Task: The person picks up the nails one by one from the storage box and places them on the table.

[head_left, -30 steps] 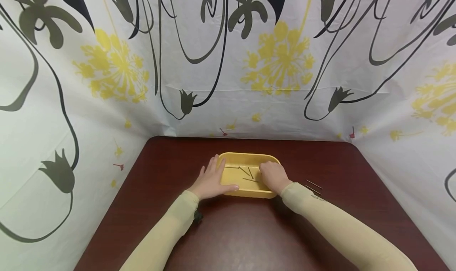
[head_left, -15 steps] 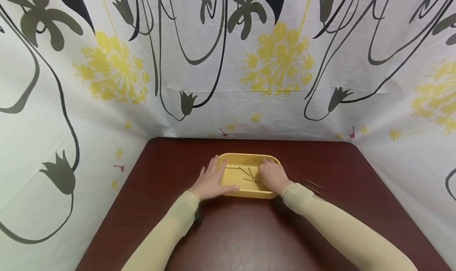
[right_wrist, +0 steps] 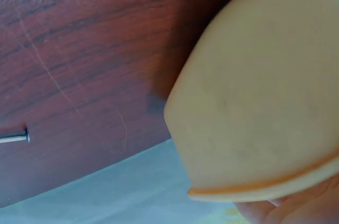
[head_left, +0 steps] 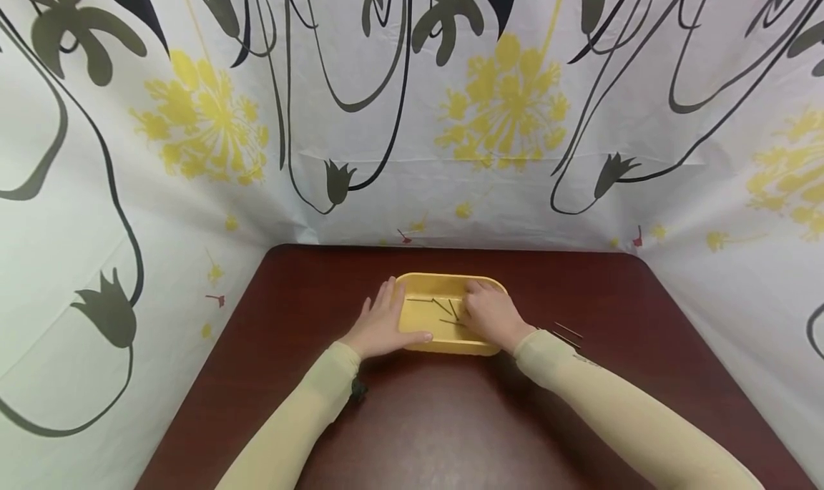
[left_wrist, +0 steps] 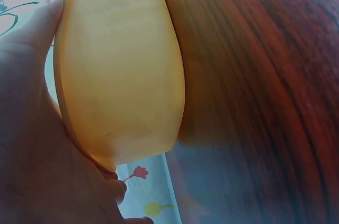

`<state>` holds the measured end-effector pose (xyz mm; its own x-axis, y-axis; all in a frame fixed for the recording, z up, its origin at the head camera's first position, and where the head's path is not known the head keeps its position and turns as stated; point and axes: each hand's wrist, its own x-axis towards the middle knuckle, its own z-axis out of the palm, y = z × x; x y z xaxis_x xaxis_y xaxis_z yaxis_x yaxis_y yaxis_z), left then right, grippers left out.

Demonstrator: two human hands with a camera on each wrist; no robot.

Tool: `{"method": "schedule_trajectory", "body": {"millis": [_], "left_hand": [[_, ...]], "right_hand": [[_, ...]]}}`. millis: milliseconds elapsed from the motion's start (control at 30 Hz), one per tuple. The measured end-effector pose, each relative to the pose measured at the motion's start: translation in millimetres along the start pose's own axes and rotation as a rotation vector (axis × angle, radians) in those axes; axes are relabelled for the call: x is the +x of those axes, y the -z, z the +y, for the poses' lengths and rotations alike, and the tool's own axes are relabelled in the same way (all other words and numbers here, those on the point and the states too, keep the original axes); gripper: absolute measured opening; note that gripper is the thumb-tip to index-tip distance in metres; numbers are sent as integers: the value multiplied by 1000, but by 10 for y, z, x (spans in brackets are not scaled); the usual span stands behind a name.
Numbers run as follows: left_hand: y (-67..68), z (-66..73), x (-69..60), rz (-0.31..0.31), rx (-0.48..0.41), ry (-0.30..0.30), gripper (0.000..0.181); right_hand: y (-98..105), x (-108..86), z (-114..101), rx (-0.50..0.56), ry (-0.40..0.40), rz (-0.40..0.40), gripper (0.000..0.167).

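Note:
A yellow plastic tray (head_left: 444,348) holds several thin nails (head_left: 443,306) on its floor. My left hand (head_left: 381,327) rests on the tray's left end with fingers spread over the rim and the thumb along the near rim; the left wrist view shows the thumb (left_wrist: 45,20) against that rim. My right hand (head_left: 494,315) reaches into the tray's right end, its fingers bent down toward the floor. The fingertips are hidden, so whether they pinch a nail does not show. In the right wrist view the tray's outer wall (right_wrist: 254,97) covers most of that hand.
To the right of the tray, loose nails (head_left: 568,335) lie on the dark red-brown table (head_left: 425,425), partly behind the right wrist. One nail's flat head (right_wrist: 21,136) shows in the right wrist view. A patterned white curtain (head_left: 399,132) hangs behind the table.
My right hand has shifted slightly left and toward the far side inside the tray, and its knuckles have turned a little. The left hand and the tray have stayed in place.

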<state>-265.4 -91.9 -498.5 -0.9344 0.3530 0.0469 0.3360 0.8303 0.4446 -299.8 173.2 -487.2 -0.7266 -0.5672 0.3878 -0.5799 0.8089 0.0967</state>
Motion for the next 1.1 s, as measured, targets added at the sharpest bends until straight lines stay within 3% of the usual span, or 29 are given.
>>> {"method": "schedule_trajectory", "body": {"millis": [533,1100], "left_hand": [[40,5,0,6,9,27,133],[57,44,-9,-10,17,16,134]], "right_hand": [[321,-70,121,-10,73,36,10],[579,-192,312,13,36,41,15]]}}
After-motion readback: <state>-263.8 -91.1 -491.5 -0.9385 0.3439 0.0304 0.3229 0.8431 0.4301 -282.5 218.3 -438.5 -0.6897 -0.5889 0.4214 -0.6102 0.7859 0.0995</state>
